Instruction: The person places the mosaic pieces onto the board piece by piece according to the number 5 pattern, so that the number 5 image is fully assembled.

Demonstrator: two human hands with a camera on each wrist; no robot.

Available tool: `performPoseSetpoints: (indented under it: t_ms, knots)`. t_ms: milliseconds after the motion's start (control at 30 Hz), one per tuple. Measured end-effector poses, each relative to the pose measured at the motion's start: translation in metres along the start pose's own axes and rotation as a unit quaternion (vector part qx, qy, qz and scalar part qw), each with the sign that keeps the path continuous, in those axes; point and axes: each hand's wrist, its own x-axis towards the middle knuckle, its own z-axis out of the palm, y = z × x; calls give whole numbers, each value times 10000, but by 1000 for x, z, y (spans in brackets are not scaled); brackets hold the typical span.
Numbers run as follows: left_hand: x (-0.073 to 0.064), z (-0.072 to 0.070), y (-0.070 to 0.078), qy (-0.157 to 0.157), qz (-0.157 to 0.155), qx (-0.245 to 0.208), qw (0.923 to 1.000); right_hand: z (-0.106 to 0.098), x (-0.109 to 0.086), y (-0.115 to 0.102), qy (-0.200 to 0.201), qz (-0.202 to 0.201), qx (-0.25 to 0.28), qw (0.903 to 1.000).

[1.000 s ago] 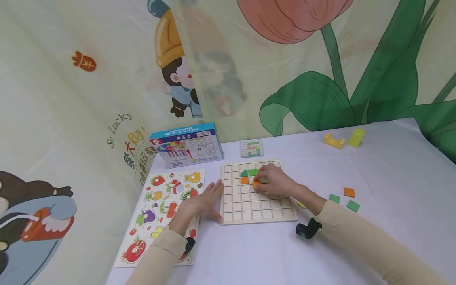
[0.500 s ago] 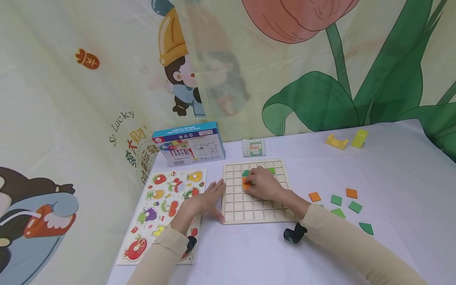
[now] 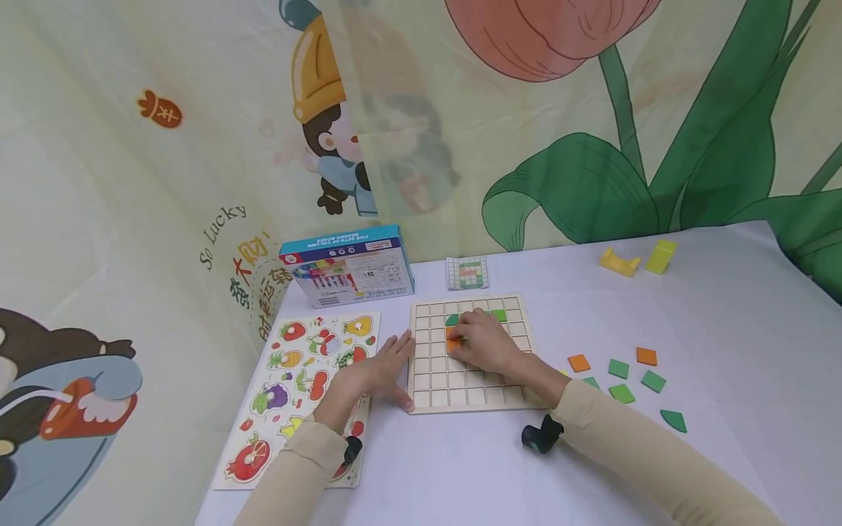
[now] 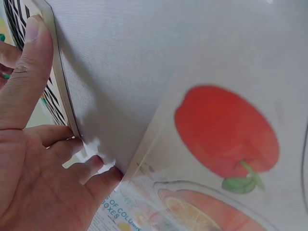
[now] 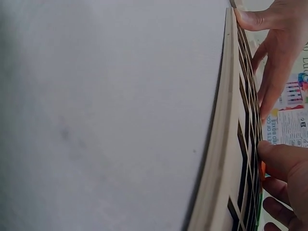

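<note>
My left hand (image 3: 384, 371) rests with spread fingers along the left edge of the wooden grid board (image 3: 438, 399), its thumb by the near corner. Over the board's upper middle, my right hand (image 3: 488, 342) pinches an orange square tile (image 3: 453, 345) between thumb and fingers. That tile sits just below another orange tile (image 3: 450, 332), partly covered by the fingers. A dark green rounded tile (image 3: 452, 320) lies above them, and a light green tile (image 3: 498, 315) shows right of the hand. In the right wrist view the orange edge (image 5: 262, 169) peeks out beside the thumb.
Loose orange (image 3: 647, 356) and green tiles (image 3: 653, 381) lie to the right. A fruit puzzle board (image 3: 263, 420) is at left beneath the left forearm. Behind stand a box (image 3: 351, 274) and a small pattern card (image 3: 467, 273); yellow blocks (image 3: 620, 263) sit at back right.
My right hand has shifted left across the board with the orange tile, to below the other orange tile, then stayed there. The left hand keeps its place at the board's edge.
</note>
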Motion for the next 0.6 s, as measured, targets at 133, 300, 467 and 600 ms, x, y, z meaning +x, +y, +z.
performPoseSetpoints:
  t_ms: [133,300,467,600]
  knots:
    - [0,0,0,3,-1,-14,10000,-2,0,0,-32,-29,42,10000]
    - [0,1,-1,33,35,-17,10000,-7,-1,5,-49,-212,118,9997]
    - [0,1,-1,44,26,-19,10000,-19,-7,21,-251,-155,428,9986]
    - [-1,0,-1,43,16,-36,10000,-37,-21,41,-524,219,808,9951]
